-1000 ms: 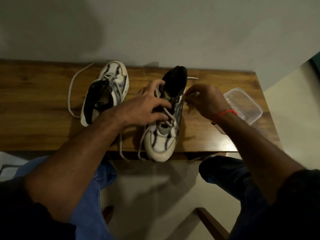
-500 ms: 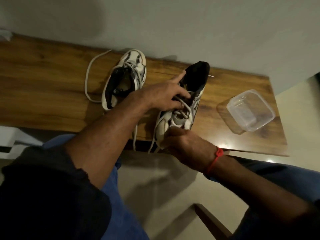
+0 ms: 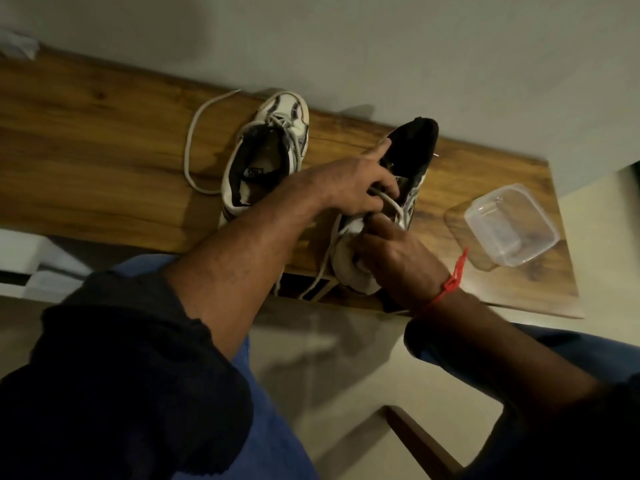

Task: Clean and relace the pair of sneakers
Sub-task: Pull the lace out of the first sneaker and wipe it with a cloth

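Two sneakers stand on the wooden surface (image 3: pixel 104 161), both white with dark trim. The left sneaker (image 3: pixel 266 161) lies apart from the hands, its toe toward the wall and its opening facing up; one loose lace (image 3: pixel 194 133) loops out from it across the wood to the left. The right sneaker (image 3: pixel 391 202) has its toe at the near edge of the surface, slightly overhanging, and its black heel collar raised toward the wall. Two lace ends hang down from it over the near edge.

Two hands work on this right sneaker. The left hand (image 3: pixel 353 181) reaches across from the left and lies over the sneaker's middle; its index finger points straight toward the heel while the other fingers curl around a white lace strand (image 3: pixel 389 202) that crosses the tongue, so this grip is closed on the lace. The right hand (image 3: pixel 398 258) covers the toe and forefoot from the near side, fingers bent round the upper and the thumb up at the lowest lacing, so the sneaker sits under and inside this grip. A red thread band (image 3: pixel 453 282) circles the right wrist.

One clear plastic container (image 3: pixel 509 230) stands on the surface to the right, well apart from the sneakers. A pale crumpled object lies at the surface's far left corner, too blurred to identify.
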